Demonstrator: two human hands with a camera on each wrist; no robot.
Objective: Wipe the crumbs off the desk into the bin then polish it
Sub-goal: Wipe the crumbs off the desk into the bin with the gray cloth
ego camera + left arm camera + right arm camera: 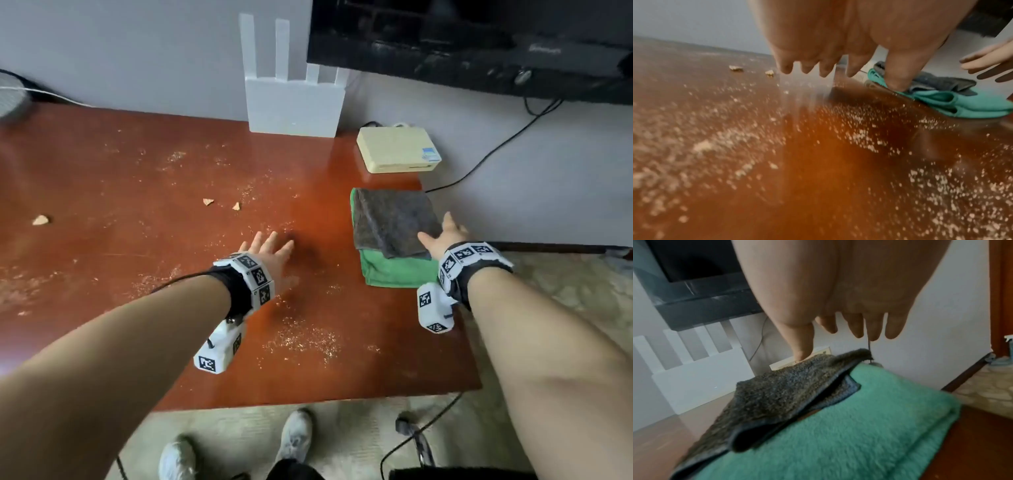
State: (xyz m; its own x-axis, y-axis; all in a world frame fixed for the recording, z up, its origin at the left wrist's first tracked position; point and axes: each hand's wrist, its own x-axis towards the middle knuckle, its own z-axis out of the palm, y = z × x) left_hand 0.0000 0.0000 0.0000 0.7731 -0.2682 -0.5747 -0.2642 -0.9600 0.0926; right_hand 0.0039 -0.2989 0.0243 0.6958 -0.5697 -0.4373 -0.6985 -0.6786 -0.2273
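Reaching for a cloth is the step you are in: your right hand (445,236) hovers over the folded grey cloth (394,219), fingers spread and straight, holding nothing, the thumb just at the cloth's top surface in the right wrist view. The grey cloth lies on a folded green cloth (390,270) near the right edge of the desk (102,171). Your left hand (270,250) is flat and relaxed above the wood, also empty. Crumbs (301,339) are scattered over most of the desk, with a few bigger pieces (208,201) toward the left, so no wiping looks done yet. No bin shows in any view. Next you will likely need to close your fingers on one cloth alone without dragging the other along, then sweep the crumbs toward an edge where the bin can catch them.
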